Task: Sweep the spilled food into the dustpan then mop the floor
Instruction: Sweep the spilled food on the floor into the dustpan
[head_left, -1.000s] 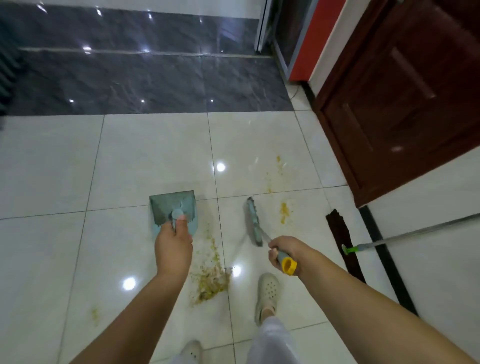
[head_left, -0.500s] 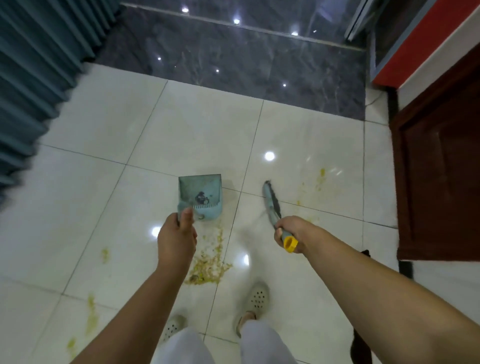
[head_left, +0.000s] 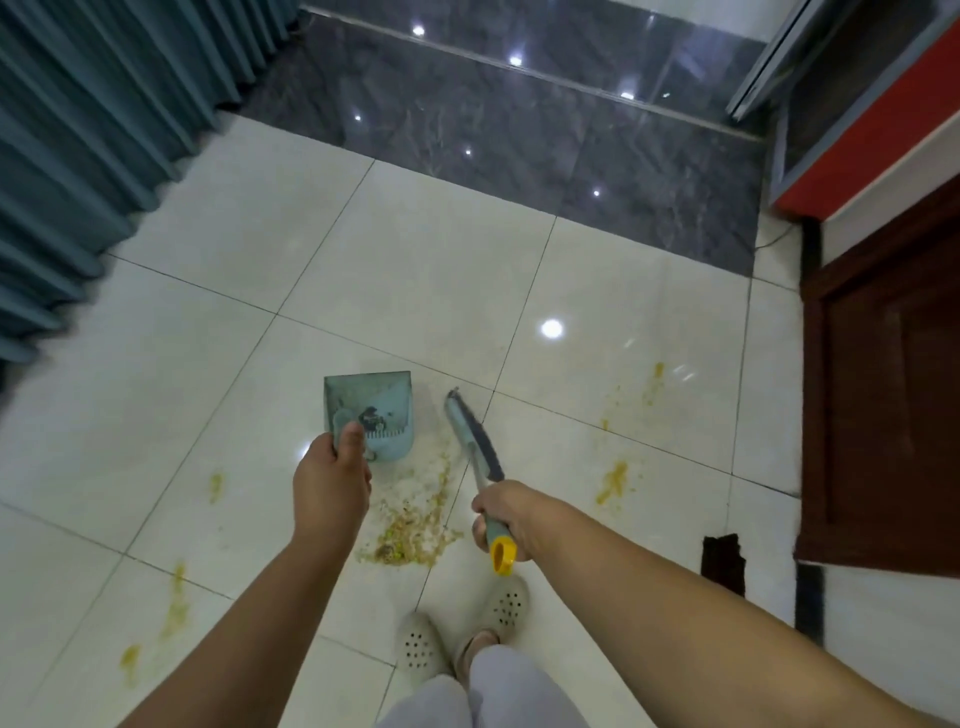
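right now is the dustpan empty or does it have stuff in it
Nearly empty: the dustpan holds one small dark clump; the main food pile lies on the floor.

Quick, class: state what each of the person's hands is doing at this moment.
Left hand: grips the handle of the pale blue plastic dustpan.
Right hand: grips the grey, yellow-capped handle of the small hand brush.

Dim, even indoor light. Ceiling lamps mirrored as hard white glare dots on glossy floor tiles (head_left: 415, 291), brightest at 1 o'clock of centre. Curtain (head_left: 93, 130) at 10 o'clock motion-smeared. Wide-angle bending toward edges. Shadows faint.
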